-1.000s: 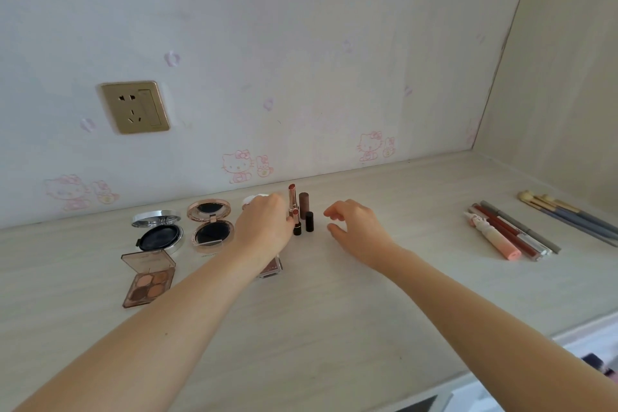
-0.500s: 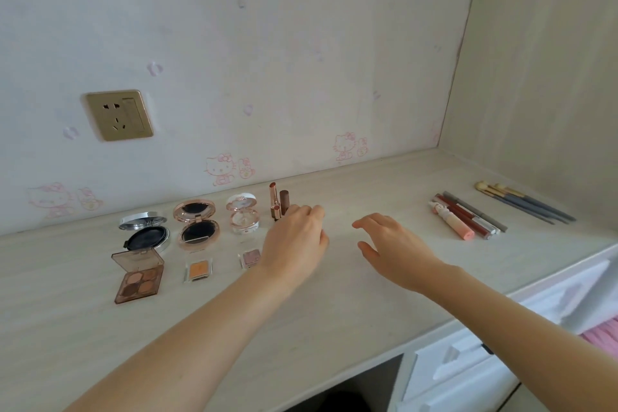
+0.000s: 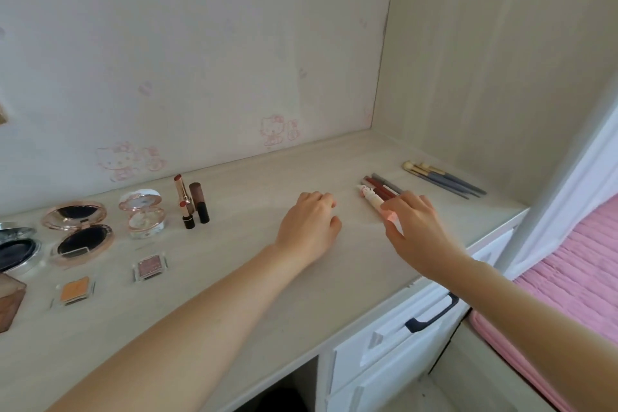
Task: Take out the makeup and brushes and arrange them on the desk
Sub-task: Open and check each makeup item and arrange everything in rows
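- At the far left a black compact (image 3: 15,251) and a brown palette (image 3: 10,301) lie open. The frame edge cuts them off, so I cannot fully read their contents.
- The rose-gold compact (image 3: 78,234) lies open, with a dark pad in its base and a mirror in its lid. In front of it sits a clear pan (image 3: 74,289) of orange powder. With the lids up, a sweeping forearm could crack or scatter powder.
- The pink compact (image 3: 143,211) is open on pale contents, with a glittery pan (image 3: 150,266) in front of it.
- The lipsticks (image 3: 182,192) stand upright in a tight cluster. I judge them the likeliest to topple if my left arm brushes past.
- My left hand (image 3: 307,227) rests on the surface (image 3: 234,294). Its grip is loosely curled and holds nothing I can see.
- My right hand (image 3: 418,234) has a wide grip, fingertips at the near end of the pink-and-white tube (image 3: 369,199). The tube lies against the red pens (image 3: 381,187). A careless nudge could roll that row apart or toward the front edge.
- The brushes (image 3: 441,179) lie side by side near the side wall, apart from my hand.
- The drawer (image 3: 401,338) below is closed, so its contents are hidden.
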